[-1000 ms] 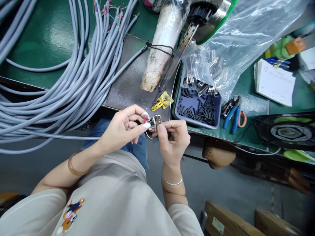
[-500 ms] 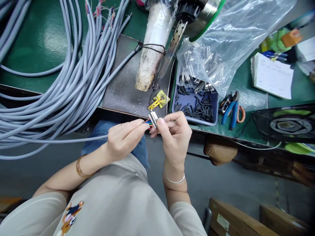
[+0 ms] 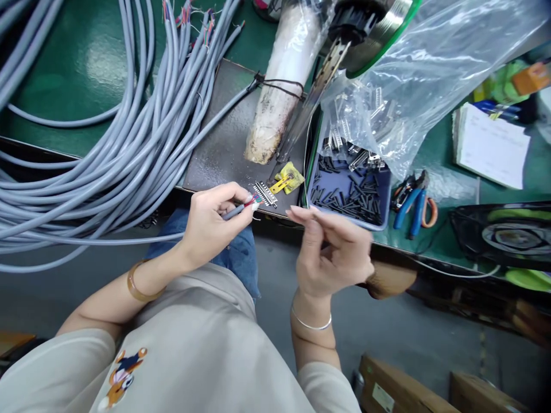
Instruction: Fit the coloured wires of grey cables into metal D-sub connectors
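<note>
My left hand (image 3: 219,218) is closed on a grey cable (image 3: 235,212), pinching it near its stripped end. Thin coloured wires (image 3: 255,199) fan out past the fingertips and reach the pin side of a metal multi-pin connector (image 3: 266,194). Whether the wires are fixed to the pins, I cannot tell. The connector sits against a yellow holder (image 3: 282,182) at the front edge of a dark board (image 3: 215,149). Right of the connector, apart from it, my right hand (image 3: 333,252) has loosely bent, partly stretched fingers, with nothing visible in them.
Many grey cables (image 3: 129,155) lie at left. A wrapped white stand (image 3: 279,86) and a soldering iron (image 3: 312,97) hang over the board. A blue bin (image 3: 385,201) holds black tubes and bagged connectors. Pliers (image 3: 415,212), a paper stack (image 3: 491,146) and a solder spool (image 3: 390,34) are rightward.
My right hand has let go of the connector and moved right, towards the bin. The connector now rests at the yellow holder. My left hand keeps the cable, its fingers shifted slightly.
</note>
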Demonstrator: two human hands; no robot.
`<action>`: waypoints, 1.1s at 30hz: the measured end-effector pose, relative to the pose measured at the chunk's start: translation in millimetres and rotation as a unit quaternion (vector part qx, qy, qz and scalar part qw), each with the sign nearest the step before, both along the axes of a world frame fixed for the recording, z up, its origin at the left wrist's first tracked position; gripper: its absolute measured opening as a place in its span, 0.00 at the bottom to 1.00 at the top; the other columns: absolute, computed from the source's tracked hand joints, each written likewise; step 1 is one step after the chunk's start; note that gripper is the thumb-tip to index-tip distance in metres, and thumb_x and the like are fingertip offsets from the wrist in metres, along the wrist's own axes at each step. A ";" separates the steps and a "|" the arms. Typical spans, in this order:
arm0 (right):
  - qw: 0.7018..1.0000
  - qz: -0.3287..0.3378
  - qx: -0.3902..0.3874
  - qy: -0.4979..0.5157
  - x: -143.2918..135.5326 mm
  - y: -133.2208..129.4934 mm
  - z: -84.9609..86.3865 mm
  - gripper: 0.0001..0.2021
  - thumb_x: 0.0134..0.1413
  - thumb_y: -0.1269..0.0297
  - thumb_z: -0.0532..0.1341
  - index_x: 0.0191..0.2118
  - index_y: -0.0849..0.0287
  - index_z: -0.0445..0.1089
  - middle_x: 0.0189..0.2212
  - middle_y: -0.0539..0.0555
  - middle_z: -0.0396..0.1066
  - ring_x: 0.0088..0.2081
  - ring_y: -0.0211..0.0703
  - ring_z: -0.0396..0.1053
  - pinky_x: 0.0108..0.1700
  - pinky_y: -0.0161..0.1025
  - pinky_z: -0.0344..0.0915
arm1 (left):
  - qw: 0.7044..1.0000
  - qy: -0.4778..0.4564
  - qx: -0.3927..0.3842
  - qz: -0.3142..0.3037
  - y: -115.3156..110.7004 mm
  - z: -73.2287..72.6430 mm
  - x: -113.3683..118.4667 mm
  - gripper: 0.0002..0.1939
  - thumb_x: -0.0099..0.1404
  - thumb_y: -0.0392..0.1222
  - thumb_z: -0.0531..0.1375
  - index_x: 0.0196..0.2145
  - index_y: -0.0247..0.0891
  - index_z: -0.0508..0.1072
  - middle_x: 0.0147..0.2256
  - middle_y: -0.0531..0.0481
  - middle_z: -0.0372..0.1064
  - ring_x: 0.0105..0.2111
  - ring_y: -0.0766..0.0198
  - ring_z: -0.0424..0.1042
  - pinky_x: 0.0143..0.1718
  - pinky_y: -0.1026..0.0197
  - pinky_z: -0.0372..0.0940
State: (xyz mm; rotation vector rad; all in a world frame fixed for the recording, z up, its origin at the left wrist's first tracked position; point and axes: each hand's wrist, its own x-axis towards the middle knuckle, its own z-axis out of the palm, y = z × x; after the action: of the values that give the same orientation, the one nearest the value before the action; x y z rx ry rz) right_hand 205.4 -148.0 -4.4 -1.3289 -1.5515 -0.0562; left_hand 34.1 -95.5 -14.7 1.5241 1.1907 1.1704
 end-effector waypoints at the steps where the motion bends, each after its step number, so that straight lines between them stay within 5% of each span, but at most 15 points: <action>1: 0.999 0.012 0.000 -0.052 0.2 2.1 0.3 0.14 0.61 0.74 0.66 0.50 0.52 0.72 0.39 0.49 0.83 0.37 0.43 0.83 0.41 0.39 0.81 | 1.000 -0.001 0.000 -0.001 1.1 0.7 0.5 0.04 0.60 0.34 0.66 0.27 0.35 0.75 0.28 0.50 0.75 0.26 0.71 0.70 0.26 0.70 0.64; 5: 0.987 0.066 0.006 -0.145 -3.4 16.0 -2.2 0.09 0.60 0.74 0.67 0.42 0.53 0.71 0.45 0.53 0.82 0.41 0.41 0.82 0.43 0.35 0.79 | 1.000 0.002 0.008 -0.002 5.6 4.8 2.3 0.04 0.62 0.36 0.65 0.29 0.35 0.76 0.28 0.51 0.74 0.25 0.71 0.69 0.26 0.69 0.64; 20: 0.998 0.039 0.023 -0.050 -13.0 35.7 -6.8 0.09 0.58 0.74 0.68 0.39 0.53 0.71 0.42 0.51 0.82 0.40 0.43 0.81 0.43 0.42 0.78 | 0.996 0.015 0.084 0.019 13.7 12.7 4.6 0.02 0.65 0.36 0.64 0.34 0.35 0.77 0.33 0.48 0.79 0.28 0.69 0.72 0.30 0.67 0.67; 28: 0.998 0.056 -0.005 -0.017 -10.4 34.8 -10.0 0.09 0.58 0.74 0.67 0.38 0.53 0.71 0.39 0.50 0.82 0.39 0.42 0.81 0.43 0.41 0.78 | 1.000 -0.019 0.011 -0.001 14.1 12.6 3.4 0.05 0.65 0.39 0.66 0.32 0.35 0.77 0.31 0.49 0.77 0.26 0.70 0.72 0.25 0.69 0.65; 33: 0.998 0.053 0.008 -0.018 -10.5 34.9 -10.0 0.10 0.56 0.76 0.69 0.39 0.53 0.72 0.40 0.50 0.82 0.39 0.41 0.81 0.42 0.39 0.78 | 0.999 -0.033 0.029 -0.015 13.1 11.6 2.6 0.04 0.65 0.37 0.66 0.34 0.34 0.77 0.34 0.48 0.78 0.26 0.71 0.71 0.26 0.69 0.66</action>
State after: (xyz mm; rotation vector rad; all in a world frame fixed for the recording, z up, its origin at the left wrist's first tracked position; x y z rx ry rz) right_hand 194.8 -113.1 -14.4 -1.2363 -1.6468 -0.0264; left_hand 36.7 -82.4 -3.0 1.5296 1.0953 1.2359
